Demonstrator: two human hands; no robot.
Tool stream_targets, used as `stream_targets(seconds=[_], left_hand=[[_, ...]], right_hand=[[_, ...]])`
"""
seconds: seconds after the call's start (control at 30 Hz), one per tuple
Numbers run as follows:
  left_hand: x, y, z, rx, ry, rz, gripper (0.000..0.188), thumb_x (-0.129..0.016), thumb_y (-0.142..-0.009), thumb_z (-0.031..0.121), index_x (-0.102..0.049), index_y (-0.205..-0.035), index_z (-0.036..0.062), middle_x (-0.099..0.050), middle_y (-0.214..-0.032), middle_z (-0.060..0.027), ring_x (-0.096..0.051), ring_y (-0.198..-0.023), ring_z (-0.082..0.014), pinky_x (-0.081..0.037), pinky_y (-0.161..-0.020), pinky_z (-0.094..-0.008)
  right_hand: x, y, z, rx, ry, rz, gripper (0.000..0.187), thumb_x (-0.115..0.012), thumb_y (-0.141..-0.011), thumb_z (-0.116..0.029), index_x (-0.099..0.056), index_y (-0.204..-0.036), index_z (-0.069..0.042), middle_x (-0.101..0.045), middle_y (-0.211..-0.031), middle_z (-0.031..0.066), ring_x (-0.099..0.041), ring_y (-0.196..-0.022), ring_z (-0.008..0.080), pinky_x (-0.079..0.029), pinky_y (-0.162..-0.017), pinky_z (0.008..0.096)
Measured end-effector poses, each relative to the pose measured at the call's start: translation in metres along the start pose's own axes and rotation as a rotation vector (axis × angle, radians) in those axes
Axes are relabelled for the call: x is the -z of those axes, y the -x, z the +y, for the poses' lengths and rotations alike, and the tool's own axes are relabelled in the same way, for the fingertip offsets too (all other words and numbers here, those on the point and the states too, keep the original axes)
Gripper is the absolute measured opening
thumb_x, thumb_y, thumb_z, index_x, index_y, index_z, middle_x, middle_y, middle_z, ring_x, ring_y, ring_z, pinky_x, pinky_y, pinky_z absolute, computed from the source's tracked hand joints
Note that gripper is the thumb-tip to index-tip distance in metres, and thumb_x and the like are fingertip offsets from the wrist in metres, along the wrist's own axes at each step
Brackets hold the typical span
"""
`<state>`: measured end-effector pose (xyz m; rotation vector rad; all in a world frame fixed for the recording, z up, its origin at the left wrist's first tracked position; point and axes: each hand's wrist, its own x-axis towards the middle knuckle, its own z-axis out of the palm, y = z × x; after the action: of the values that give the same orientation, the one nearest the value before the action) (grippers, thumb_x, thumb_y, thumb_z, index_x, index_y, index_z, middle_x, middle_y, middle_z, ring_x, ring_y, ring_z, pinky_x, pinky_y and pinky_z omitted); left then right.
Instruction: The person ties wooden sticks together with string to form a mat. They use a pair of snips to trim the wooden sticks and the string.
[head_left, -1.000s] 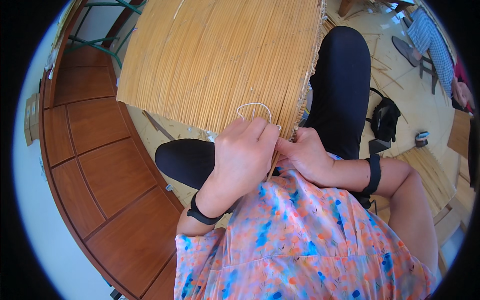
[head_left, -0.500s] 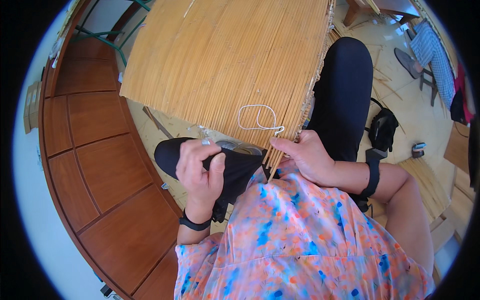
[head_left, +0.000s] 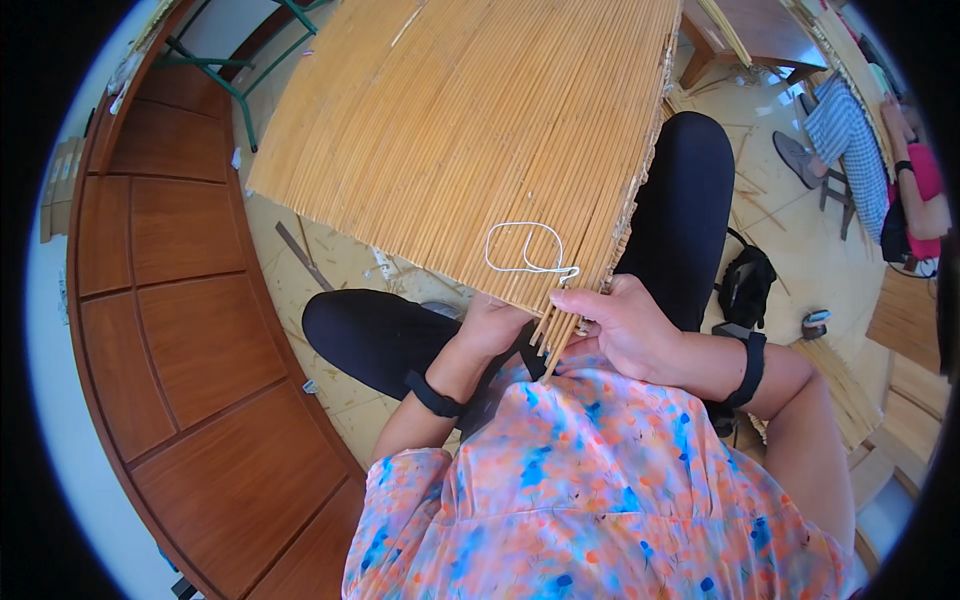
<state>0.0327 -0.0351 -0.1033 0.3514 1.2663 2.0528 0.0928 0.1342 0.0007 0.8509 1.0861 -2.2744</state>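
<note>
A mat of thin golden sticks (head_left: 440,150), held together side by side, stretches away from my lap. My right hand (head_left: 625,320) pinches its near right corner, thumb on top of the sticks and fingers underneath. Several stick ends (head_left: 556,340) poke out past the edge there, toward my floral top. White cord (head_left: 525,245) lies in a loose loop on the mat, and its end runs to a small knot beside my right thumb. My left hand (head_left: 490,325) reaches under the near edge, so its fingers are hidden.
Curved brown wooden panelling (head_left: 190,300) runs down the left. Loose sticks litter the tiled floor (head_left: 330,350). A black bag (head_left: 747,285) lies right of my knee. At far right another person sits, with a shoe (head_left: 797,160) showing. A green metal frame (head_left: 245,90) stands far left.
My left hand, raised beside the mat before, has moved right and gone beneath its near edge. My right hand keeps its pinch on the corner.
</note>
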Motion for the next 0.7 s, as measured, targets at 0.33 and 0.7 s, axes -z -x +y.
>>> stream_targets(seconds=[0.33,0.7], left_hand=[[-0.001,-0.005,-0.003,0.057,-0.060,0.020,0.046,-0.073,-0.081,0.010,-0.056,-0.123,0.0029,-0.061,-0.119,-0.0086,-0.057,-0.110,-0.0207,-0.047,-0.094,-0.0365],[-0.006,-0.016,0.004,-0.142,-0.566,0.092,0.045,-0.074,-0.079,0.012,-0.058,-0.120,0.0036,-0.061,-0.118,-0.0117,-0.059,-0.108,-0.0258,-0.048,-0.092,-0.0397]], right_hand=[[0.004,-0.001,0.000,-0.113,-0.006,0.063,0.033,-0.068,-0.086,-0.023,-0.060,-0.108,0.001,-0.066,-0.092,0.0131,-0.066,-0.078,0.0225,-0.057,-0.071,0.0366],[-0.003,0.001,0.000,-0.078,-0.009,0.074,0.032,-0.067,-0.087,-0.022,-0.060,-0.108,0.001,-0.066,-0.093,0.0135,-0.067,-0.079,0.0228,-0.058,-0.069,0.0377]])
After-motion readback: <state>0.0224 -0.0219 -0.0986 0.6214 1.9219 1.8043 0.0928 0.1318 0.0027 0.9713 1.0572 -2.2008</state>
